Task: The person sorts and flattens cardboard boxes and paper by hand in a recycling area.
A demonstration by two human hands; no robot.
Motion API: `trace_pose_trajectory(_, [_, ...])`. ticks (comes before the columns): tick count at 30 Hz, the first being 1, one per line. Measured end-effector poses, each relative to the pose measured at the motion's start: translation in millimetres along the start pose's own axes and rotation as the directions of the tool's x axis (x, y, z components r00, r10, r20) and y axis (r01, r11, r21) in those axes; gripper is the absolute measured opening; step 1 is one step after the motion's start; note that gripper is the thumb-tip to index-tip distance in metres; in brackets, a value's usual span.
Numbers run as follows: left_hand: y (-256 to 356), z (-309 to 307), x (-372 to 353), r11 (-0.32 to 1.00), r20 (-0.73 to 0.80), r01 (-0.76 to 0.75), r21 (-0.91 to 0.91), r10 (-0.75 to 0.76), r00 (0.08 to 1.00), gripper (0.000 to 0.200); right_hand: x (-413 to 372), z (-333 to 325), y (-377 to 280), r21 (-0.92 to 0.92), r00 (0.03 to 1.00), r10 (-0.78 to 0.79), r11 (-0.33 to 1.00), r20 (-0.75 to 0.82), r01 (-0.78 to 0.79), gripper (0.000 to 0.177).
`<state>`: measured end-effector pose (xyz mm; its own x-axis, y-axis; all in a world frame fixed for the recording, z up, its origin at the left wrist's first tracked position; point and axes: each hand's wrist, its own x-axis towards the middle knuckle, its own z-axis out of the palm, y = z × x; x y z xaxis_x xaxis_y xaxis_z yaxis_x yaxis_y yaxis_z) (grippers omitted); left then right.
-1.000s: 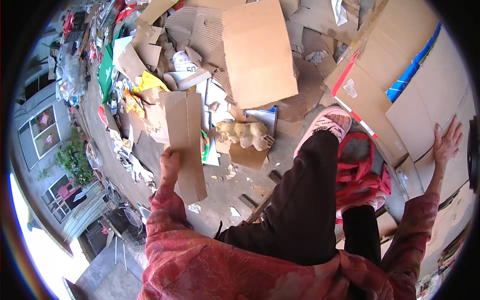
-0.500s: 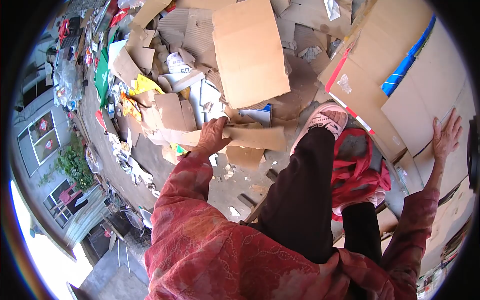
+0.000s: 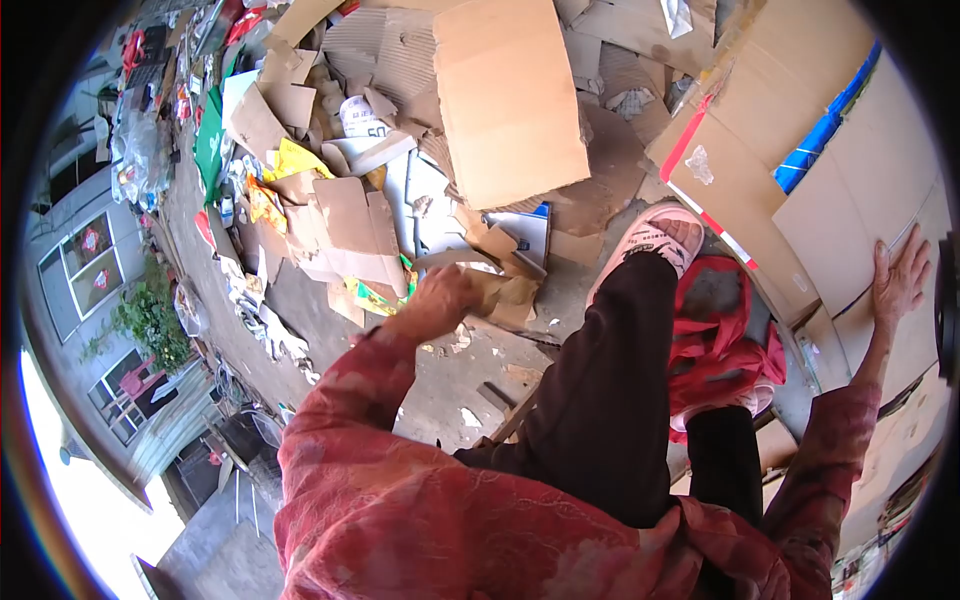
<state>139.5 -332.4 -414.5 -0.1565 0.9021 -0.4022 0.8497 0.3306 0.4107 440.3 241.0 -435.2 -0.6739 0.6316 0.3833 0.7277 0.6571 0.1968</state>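
Observation:
My left hand point(image 3: 440, 300) is over the front edge of a scrap heap, its fingers curled and slightly blurred. The fingertips are hidden, and I cannot tell what they grip. Close beside them lies a torn brown cardboard piece point(image 3: 507, 300), with a white and blue box panel point(image 3: 528, 232) behind it. On the right, my right hand point(image 3: 903, 275) rests open, fingers spread, against a large flat cardboard sheet point(image 3: 842, 225). Blue plastic point(image 3: 815, 135) shows along that sheet's upper edge.
A big cardboard panel point(image 3: 512, 100) lies on the heap. Red bags point(image 3: 712, 320) lie around my feet, beside a pink sandal point(image 3: 660, 228). Cardboard with red-and-white tape point(image 3: 715, 232) leans to the right. Yellow wrappers point(image 3: 297, 160) and a green bag point(image 3: 208, 145) lie left.
My left hand has moved a little right and down, its fingers more curled. The long cardboard strip under it no longer spans the heap's front. My right hand stays on the sheet.

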Motion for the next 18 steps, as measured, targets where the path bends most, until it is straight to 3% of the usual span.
trace_pose_trajectory(3, [-11.2,-13.7,40.0,0.998,0.028,-0.044,-0.053,0.045,0.999,0.010,0.4,-2.0,2.8,0.006,0.999,-0.013,1.000,-0.035,0.013,0.070])
trace_pose_trajectory(5, [-21.7,-9.2,49.6,0.999,0.066,-0.029,-0.034,0.032,0.997,0.014,-0.6,4.9,12.1,-0.048,0.999,0.002,0.999,0.039,-0.001,0.066])
trace_pose_trajectory(6, [-30.4,-7.3,49.1,1.000,0.102,-0.013,-0.016,0.014,0.995,0.018,1.8,5.3,10.2,0.060,0.996,-0.072,0.995,-0.044,0.075,0.064])
trace_pose_trajectory(9, [-46.1,5.7,53.0,0.994,0.274,0.111,-0.024,-0.100,0.957,0.021,-2.9,18.1,22.8,0.039,0.998,-0.055,0.998,-0.020,0.056,0.063])
trace_pose_trajectory(11, [-43.3,5.6,55.2,0.999,0.105,-0.035,0.039,0.031,0.994,0.017,-4.1,17.7,22.0,0.046,0.999,-0.033,0.998,0.006,0.032,0.063])
trace_pose_trajectory(15, [-48.1,14.0,63.0,0.987,0.103,-0.049,0.153,0.034,0.994,0.028,-6.5,18.1,25.1,-0.023,0.999,-0.048,0.999,-0.008,0.048,0.063])
trace_pose_trajectory(17, [-52.7,16.2,68.5,0.991,0.221,0.119,0.056,-0.129,0.967,0.042,-0.1,5.9,9.4,0.059,0.994,-0.082,0.995,-0.068,0.086,0.063])
trace_pose_trajectory(18, [-51.8,20.3,69.9,0.975,0.190,0.130,0.179,-0.164,0.968,0.051,2.9,0.3,2.5,0.056,0.993,-0.086,0.994,-0.082,0.091,0.064])
